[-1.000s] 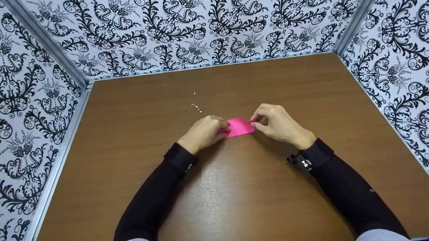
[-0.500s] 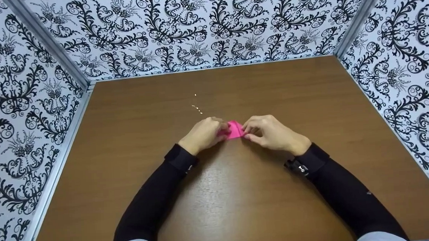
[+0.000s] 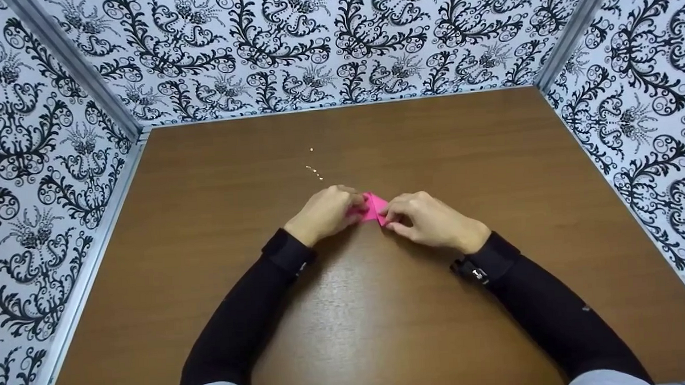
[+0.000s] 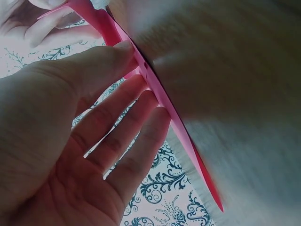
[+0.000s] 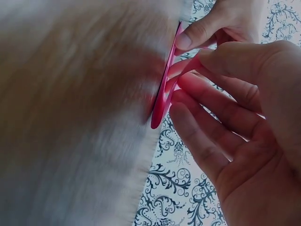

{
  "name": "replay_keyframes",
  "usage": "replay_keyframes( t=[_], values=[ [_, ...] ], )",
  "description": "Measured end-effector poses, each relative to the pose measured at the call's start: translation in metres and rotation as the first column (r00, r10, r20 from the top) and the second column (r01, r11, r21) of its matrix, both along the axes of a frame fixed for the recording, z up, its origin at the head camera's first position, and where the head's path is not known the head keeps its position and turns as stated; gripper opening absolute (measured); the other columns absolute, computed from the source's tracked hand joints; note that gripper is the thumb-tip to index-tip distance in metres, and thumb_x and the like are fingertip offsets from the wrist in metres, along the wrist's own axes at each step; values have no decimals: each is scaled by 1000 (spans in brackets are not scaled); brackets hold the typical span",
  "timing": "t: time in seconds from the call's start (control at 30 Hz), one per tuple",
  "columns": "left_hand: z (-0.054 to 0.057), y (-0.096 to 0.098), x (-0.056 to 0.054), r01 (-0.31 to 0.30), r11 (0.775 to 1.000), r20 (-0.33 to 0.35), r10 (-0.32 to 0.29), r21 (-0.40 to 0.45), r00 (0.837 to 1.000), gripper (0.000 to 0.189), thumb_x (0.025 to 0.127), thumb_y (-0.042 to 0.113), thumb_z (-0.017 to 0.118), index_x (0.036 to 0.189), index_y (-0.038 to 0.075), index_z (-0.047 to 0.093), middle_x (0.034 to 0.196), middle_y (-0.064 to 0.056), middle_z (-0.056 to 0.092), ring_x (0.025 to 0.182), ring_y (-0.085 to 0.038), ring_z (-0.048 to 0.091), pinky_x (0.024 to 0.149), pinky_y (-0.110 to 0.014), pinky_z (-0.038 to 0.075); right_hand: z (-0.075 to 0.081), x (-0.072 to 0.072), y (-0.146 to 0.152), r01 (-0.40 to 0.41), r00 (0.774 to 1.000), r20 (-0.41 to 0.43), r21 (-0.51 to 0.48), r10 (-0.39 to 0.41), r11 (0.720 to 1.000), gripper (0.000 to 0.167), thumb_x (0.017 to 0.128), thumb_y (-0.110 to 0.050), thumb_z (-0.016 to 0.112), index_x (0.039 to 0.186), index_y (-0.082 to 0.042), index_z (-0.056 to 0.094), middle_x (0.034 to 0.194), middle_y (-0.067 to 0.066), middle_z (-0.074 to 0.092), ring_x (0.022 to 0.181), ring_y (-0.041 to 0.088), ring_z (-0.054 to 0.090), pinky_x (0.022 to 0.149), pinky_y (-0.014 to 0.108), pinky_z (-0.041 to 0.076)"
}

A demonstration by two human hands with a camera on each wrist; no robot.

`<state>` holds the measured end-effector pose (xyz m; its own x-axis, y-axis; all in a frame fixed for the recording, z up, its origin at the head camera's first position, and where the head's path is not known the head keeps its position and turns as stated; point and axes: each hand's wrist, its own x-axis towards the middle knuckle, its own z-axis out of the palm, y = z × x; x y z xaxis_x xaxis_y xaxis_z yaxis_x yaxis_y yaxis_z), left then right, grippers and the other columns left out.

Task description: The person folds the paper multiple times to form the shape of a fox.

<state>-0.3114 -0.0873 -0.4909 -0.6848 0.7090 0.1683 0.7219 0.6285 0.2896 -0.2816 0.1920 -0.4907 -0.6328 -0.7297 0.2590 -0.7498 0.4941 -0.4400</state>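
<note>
A folded sheet of pink paper (image 3: 371,207) lies on the brown table between both hands, with a slanting fold line across its visible part. Over its left end, my left hand (image 3: 327,214) rests its thumb and fingertips; in the left wrist view these fingers are mostly straight and press the paper against the tabletop. At the other end my right hand (image 3: 434,220) pinches a raised flap (image 5: 190,66) between thumb and fingers. The right wrist view shows the flap lifted off the flat layer. Part of the paper is hidden under the left fingers.
Several small pale specks (image 3: 314,171) lie on the table (image 3: 347,329) beyond the left hand. Patterned black-and-white walls (image 3: 292,46) border the back and both sides, with grey metal posts at the corners.
The right hand has moved left and slightly nearer, bringing the paper's right end over towards the left hand, so less pink shows and a slanted fold appears. The left hand has stayed in place.
</note>
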Motion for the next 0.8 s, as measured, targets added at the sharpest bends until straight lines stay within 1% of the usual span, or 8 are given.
replay_keyframes(
  t=[0.13,0.23,0.43,0.67,0.8],
  values=[
    [-1,0,0,18,1000,-28,-18,2,999,7,105,14,88,111,10,88,116,-7,88,112,-28,85,101,-46,71,-1,1,-1,7,1000,-5,13,-7,1000,7,110,-15,82,109,-10,87,112,3,86,105,19,81,92,42,70],
    [-2,0,0,21,1000,-34,-21,1,999,7,105,14,88,111,10,88,115,-7,88,110,-28,85,100,-45,71,-1,2,-1,-3,1000,-10,12,4,1000,7,110,-14,82,107,-10,86,110,2,85,104,19,81,90,43,70],
    [-3,1,0,16,1000,-30,-16,2,999,6,105,14,88,110,10,87,113,-7,88,108,-29,85,99,-46,71,-2,4,-3,-5,1000,-7,44,5,999,6,110,-14,82,108,-11,86,110,3,85,104,19,81,90,42,70],
    [-1,1,0,13,1000,-24,-13,2,1000,6,105,13,88,110,10,88,113,-7,88,107,-30,85,100,-46,71,2,7,-7,15,1000,-24,90,-13,996,4,109,-15,83,109,-12,87,110,4,85,100,19,81,87,43,70],
    [-1,0,-1,20,1000,-17,-20,8,1000,7,105,12,88,110,8,88,113,-9,88,107,-29,86,99,-44,72,1,7,-8,16,999,-29,96,-14,995,4,109,-16,83,107,-14,86,109,4,85,99,19,80,86,43,70]
  ],
)
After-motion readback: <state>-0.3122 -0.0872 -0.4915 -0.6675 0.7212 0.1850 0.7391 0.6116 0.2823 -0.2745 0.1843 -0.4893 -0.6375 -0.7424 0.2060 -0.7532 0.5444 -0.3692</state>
